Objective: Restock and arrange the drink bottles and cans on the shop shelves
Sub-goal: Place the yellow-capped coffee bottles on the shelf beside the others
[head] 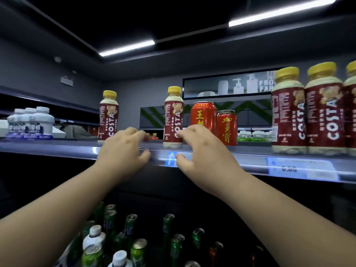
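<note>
— Head view, top shelf [250,160]?
— Costa bottle [173,120] standing between both hands, two red cans [213,122] just right.
— Hands?
— Left hand [123,151] and right hand [202,151] hovering, fingers loosely curled, grasping nothing.

Shop aisle, drinks section. A shelf [57,149] is carrying coffee bottles [306,114] and red cans [204,114] in rows, with a price tag [302,168] sitting on its front edge. Green bottles [169,234] are standing on the shelf below. Strip lights [127,48] are glowing on a dark ceiling.
</note>
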{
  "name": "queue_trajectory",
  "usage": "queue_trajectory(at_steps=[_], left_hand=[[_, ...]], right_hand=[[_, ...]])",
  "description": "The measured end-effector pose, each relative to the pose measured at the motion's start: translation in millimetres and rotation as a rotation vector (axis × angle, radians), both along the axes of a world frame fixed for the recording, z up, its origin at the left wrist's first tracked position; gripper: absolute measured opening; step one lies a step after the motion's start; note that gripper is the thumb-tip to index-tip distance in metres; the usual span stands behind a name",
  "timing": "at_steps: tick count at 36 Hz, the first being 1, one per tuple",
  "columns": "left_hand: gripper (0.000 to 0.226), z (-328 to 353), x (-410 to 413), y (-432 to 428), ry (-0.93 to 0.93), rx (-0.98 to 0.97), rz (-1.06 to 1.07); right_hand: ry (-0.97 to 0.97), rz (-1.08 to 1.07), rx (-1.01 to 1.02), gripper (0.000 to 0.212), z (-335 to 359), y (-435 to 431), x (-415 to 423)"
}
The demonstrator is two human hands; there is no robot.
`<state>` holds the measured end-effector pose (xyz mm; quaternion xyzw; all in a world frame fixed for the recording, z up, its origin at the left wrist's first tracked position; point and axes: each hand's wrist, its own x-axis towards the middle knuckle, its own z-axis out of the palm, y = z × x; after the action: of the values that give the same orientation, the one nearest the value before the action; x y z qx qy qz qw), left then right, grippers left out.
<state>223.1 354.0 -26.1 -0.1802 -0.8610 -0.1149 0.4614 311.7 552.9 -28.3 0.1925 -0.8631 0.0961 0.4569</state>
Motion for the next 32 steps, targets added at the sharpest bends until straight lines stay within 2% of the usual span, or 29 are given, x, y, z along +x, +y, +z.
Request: queue_trajectory(at_steps=[8, 14, 17, 21, 23, 32], left_hand=[[0.039, 18.5, -50.3, -49.4, 0.119, -0.092, -0.066], [0.051, 26.5, -89.7, -83.4, 0.223, 0.098, -0.095], [0.074, 31.5, -110.5, -92.6, 0.138, 0.248, -0.130], [0.093, 34.6, -126.5, -95.9, -0.049, 0.463, -0.348], [0.095, 34.1, -130.1, -95.2, -0.105, 0.473, -0.412], [0.093, 32.2, -142.2, -101.5, -0.119, 0.426, -0.509]], right_hand=[[-0.036, -0.132, -0.086, 0.059, 20.2, -47.2, -35.9], [-0.068, -0.314, -0.196, 0.077, 24.0, -71.3, -61.7], [-0.085, -0.386, -0.235, 0.085, 28.9, -78.0, -70.6], [-0.076, -0.437, -0.315, 0.100, 39.5, -82.7, -81.7], [-0.075, -0.493, -0.309, 0.103, 44.0, -82.4, -87.0], [-0.110, -0.599, -0.362, 0.112, 52.1, -101.8, -105.5]])
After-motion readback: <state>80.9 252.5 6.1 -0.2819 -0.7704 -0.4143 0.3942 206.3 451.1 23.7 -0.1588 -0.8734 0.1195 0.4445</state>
